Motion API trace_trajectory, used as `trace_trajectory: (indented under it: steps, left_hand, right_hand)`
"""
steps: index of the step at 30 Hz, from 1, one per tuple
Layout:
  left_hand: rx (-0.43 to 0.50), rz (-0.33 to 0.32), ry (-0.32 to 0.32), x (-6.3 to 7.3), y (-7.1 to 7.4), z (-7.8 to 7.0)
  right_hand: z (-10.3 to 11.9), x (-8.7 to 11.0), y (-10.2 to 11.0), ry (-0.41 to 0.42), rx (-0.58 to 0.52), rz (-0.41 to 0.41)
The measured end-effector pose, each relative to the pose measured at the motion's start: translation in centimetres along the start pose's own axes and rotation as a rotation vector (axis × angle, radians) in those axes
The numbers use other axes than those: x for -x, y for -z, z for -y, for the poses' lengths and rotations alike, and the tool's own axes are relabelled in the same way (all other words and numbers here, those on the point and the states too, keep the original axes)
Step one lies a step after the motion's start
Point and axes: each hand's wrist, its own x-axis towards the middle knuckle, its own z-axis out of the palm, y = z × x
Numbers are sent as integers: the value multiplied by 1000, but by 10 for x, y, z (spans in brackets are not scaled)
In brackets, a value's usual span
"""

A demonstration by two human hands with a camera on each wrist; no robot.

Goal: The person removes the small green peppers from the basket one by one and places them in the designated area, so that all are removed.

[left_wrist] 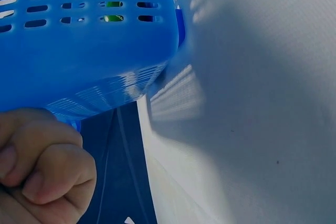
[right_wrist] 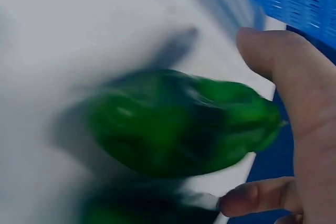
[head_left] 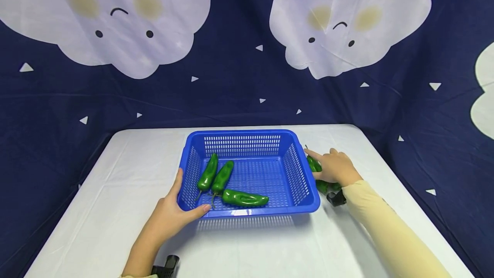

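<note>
Basket (head_left: pixel 266 212) first, since everything's sitting around it: it's taking up the middle of the white table (head_left: pixel 96 226), toward the far edge. The left hand (head_left: pixel 170 216) is gripping its near left corner, thumb lying over the near rim and an index finger running along the left one. The left wrist view is showing the other fingers curled in together. Probably a corner's being used because it's giving two walls to brace against at once, and the middle's staying free.

Inside, three green peppers are lying toward that same corner: one (head_left: pixel 208 173) along the left wall, another (head_left: pixel 223 178) just beside it, and a third (head_left: pixel 245 198) stretching along the near edge. Their stems are bunching near the corner, so the right half of the floor is showing bare.

Over on the right, the right hand (head_left: pixel 335 167) is hovering by the basket's right edge, over more green peppers (head_left: pixel 321 186) lying on the table. Thumb and fingers are standing apart, likely to leave room around a pepper. The right wrist view's blurring, so I can't tell whether they're touching one.
</note>
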Motion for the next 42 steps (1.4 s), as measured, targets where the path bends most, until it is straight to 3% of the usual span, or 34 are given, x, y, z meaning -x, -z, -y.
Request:
trace_trajectory:
  steps: [4,13,16,21,24,31,36,42]
  left_hand:
    - [-2,3,-1,0,0,-1]
    - [0,-2,0,-1,0,0]
    - [0,-3,8,-1,0,1]
    - [-5,-6,11,-1,0,1]
    - [-6,-4,7,-1,-1,1]
    - [4,-5,11,-1,-1,1]
    - [15,0,7,-1,-1,1]
    - [16,-3,-4,0,-1,1]
  right_hand:
    - [-2,3,19,-13,9,-41]
    - [5,1,77,-38,-154,-108]
    - [24,0,93,12,-218,-159]
    - [72,-2,104,183,-244,-179]
    - [99,-4,105,304,-199,-141]
    - [154,-10,104,517,-83,83]
    - [181,-12,94,579,18,158]
    - [200,-16,82,629,35,308]
